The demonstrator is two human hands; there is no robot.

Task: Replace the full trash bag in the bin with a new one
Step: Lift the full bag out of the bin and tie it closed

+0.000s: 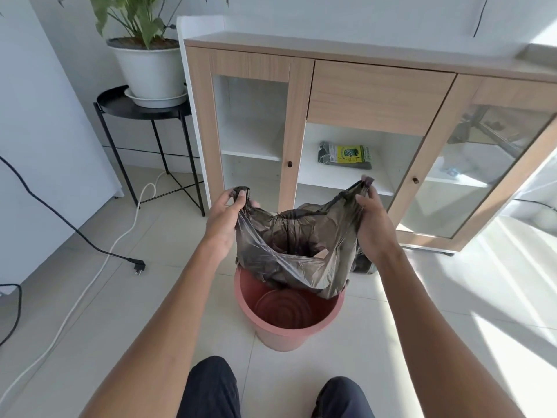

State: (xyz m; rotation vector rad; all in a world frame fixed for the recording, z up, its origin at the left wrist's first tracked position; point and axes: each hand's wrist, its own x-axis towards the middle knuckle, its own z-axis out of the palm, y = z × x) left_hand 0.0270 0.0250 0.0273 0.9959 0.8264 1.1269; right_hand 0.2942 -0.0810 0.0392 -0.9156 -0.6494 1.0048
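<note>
A round pink bin [289, 333] stands on the tiled floor in front of my knees; its inside shows bare at the near side. Above its far rim hangs a dark grey trash bag [295, 251], stretched wide with its mouth toward me. My left hand [229, 218] grips the bag's left handle, pinched in the fingers. My right hand [372, 224] grips the right handle, whose tip sticks up above the thumb. The bag's lower end dips just inside the far part of the bin. A pack of bags [345, 155] with a yellow label lies on the cabinet's open middle shelf.
A wooden cabinet [379, 95] with glass doors stands right behind the bin. At the left, a black side table [141, 107] carries a potted plant [147, 64]. A black cable with a plug [137, 265] and a white cable [120, 242] trail over the floor at the left.
</note>
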